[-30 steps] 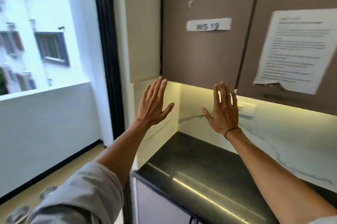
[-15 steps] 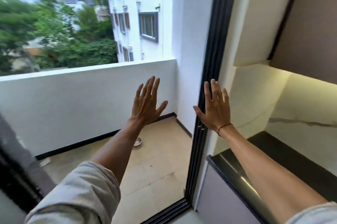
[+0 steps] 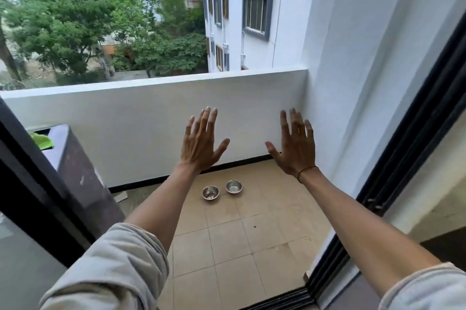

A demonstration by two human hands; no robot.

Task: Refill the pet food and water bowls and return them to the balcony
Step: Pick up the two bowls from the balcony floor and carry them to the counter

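Steel, two small pet bowls [image 3: 210, 192] [image 3: 233, 186], side by side on balcony floor [image 3: 227, 241], lower centre of frame; likely light, rigid, slippery, best taken by rim; left hand [image 3: 200, 146], right hand [image 3: 295, 148] spread, empty.

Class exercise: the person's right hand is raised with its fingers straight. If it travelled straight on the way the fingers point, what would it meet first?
Probably the white balcony wall; the right hand shows against it with nothing visible between, though depth is unclear.
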